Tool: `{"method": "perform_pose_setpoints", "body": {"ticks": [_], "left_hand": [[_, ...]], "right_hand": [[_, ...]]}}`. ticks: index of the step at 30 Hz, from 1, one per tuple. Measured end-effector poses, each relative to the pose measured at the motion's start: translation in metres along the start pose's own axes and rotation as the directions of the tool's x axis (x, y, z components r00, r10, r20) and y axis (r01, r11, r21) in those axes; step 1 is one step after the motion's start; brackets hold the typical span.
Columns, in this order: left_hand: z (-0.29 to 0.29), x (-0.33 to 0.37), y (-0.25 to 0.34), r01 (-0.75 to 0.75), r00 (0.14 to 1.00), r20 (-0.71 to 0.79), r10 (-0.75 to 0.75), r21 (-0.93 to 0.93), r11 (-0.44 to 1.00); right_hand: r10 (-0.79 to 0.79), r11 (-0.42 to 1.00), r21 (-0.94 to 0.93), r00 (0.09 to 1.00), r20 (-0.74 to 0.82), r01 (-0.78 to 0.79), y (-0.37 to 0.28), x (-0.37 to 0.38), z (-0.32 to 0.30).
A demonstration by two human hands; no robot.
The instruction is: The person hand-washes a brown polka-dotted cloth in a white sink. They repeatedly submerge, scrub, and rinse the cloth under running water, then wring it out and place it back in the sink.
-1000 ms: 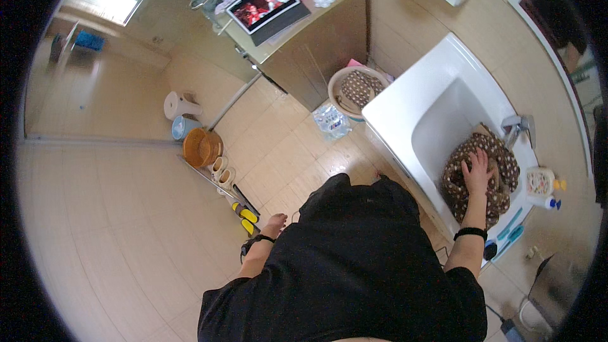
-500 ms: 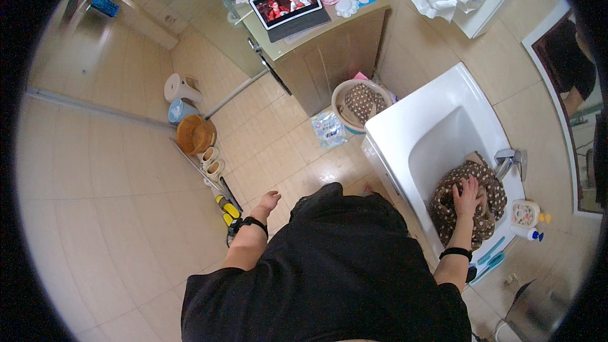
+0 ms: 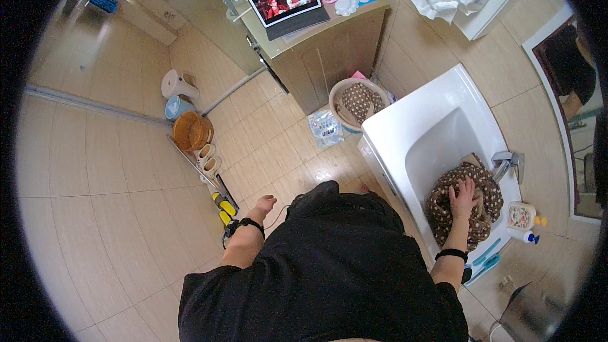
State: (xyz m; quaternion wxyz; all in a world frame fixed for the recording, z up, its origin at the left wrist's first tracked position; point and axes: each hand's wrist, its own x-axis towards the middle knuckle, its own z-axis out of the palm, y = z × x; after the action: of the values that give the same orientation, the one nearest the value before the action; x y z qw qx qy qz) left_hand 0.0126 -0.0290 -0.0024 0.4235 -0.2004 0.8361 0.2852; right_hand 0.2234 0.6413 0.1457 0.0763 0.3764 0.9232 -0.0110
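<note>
Brown cloth with white dots (image 3: 441, 206) lies bunched in the right end of the white sink (image 3: 424, 149), below the tap (image 3: 506, 163). On top of it rests my right hand (image 3: 464, 199), palm down with fingers spread, touching the fabric without closing around it. My left hand (image 3: 266, 203) hangs beside my body over the floor, its fingers loosely bent and nothing visible in it. More dotted brown cloth (image 3: 362, 102) sits in a round basin (image 3: 335, 101) on the floor past the sink's left end.
Pump bottles (image 3: 521, 216) and a turquoise brush (image 3: 486, 265) lie along the sink's right edge. A tablet (image 3: 286, 1) stands on a cabinet (image 3: 316, 66) at the back. A plastic packet (image 3: 325, 130), wooden bucket (image 3: 192, 131), slippers (image 3: 211, 164) and floor squeegee (image 3: 228, 193) are on the floor.
The whole view has shifted slightly. My right hand keeps its place on the cloth with its fingers spread, and my left hand still hangs at my side.
</note>
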Motion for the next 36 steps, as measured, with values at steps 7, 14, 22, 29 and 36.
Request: {"method": "perform_pose_setpoints", "body": {"ticks": [7,14,22,29,36], "left_hand": [[0.004,0.017,0.001,-0.009,1.000,0.006,0.009,0.030,1.000],[0.003,0.019,0.004,-0.036,0.999,0.002,0.036,0.043,0.998],[0.003,0.022,0.003,-0.004,1.000,0.017,0.003,0.067,0.998],[0.000,0.011,0.006,-0.015,0.999,0.032,0.013,0.072,0.997],[0.000,0.012,0.003,-0.015,0.999,0.033,0.012,0.068,0.998]], "right_hand": [[0.039,0.999,-0.006,0.997,0.070,-0.039,-0.004,0.000,-0.006],[-0.005,0.999,0.049,1.000,0.006,0.005,-0.008,-0.003,-0.011],[-0.022,1.000,0.001,0.999,-0.028,0.022,-0.005,-0.002,-0.005],[0.008,0.999,0.046,1.000,0.012,-0.009,-0.010,-0.004,-0.011],[0.009,0.998,0.060,1.000,0.006,-0.010,-0.014,-0.005,-0.016]]}}
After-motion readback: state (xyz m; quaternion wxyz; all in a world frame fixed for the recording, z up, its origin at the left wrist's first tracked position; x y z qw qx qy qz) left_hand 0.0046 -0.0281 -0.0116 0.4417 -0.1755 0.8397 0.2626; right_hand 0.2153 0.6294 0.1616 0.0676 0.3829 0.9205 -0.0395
